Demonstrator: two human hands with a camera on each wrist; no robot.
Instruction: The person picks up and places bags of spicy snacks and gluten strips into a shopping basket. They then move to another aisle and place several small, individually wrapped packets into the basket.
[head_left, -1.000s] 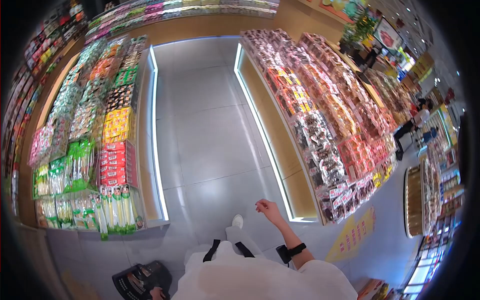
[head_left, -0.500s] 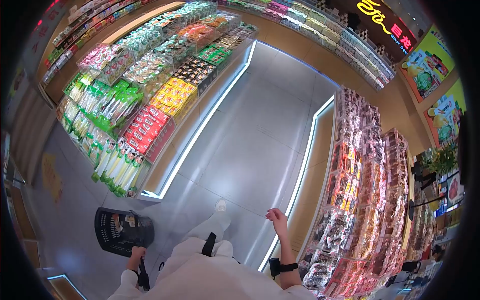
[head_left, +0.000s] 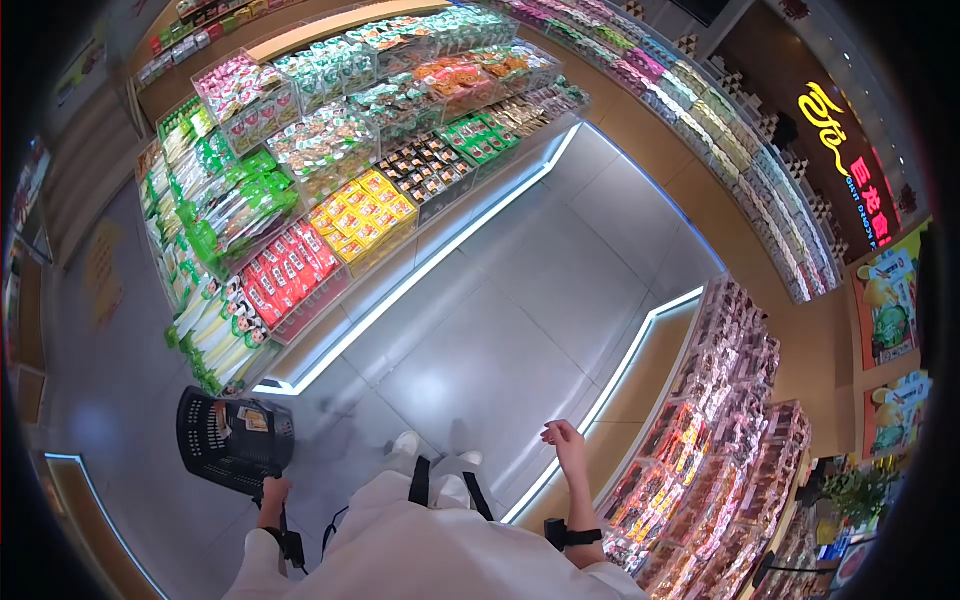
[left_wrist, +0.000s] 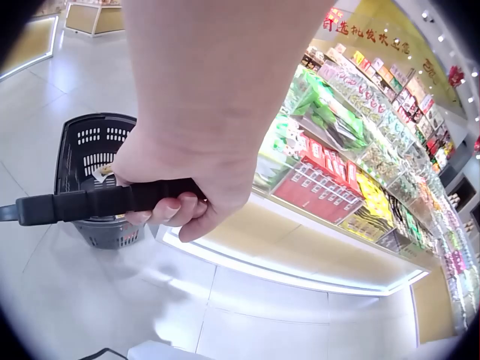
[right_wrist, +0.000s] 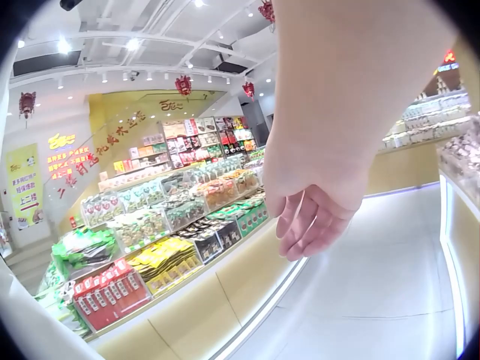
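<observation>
Round the black handle [left_wrist: 75, 204]: left hand [left_wrist: 184, 180], fingers curled under the grip, thumb side turned away from clear view; firmly grasping.
Right hand [right_wrist: 315, 214]: released, lowered, fingers loosely bent and close together, apart from the right-hand display [head_left: 715, 440] just beside it.
Handle axis: crosswise through the left palm, close to level in the left wrist view, with a thin grey end emerging beyond the grip.
Shopping basket [head_left: 192, 435]: just beyond and below the left hand, well apart from the right hand; contact with the floor cannot be told.
Basket direction: mouth upward; long axis uncertain under the lens's curve.
Basket look: black, walls pierced by rows of slots, pale and tan items inside, too small to identify.
Red packets [head_left: 290, 270]: ahead of the left hand, stacked in rows, yellow packets [head_left: 362, 212] adjoining.
</observation>
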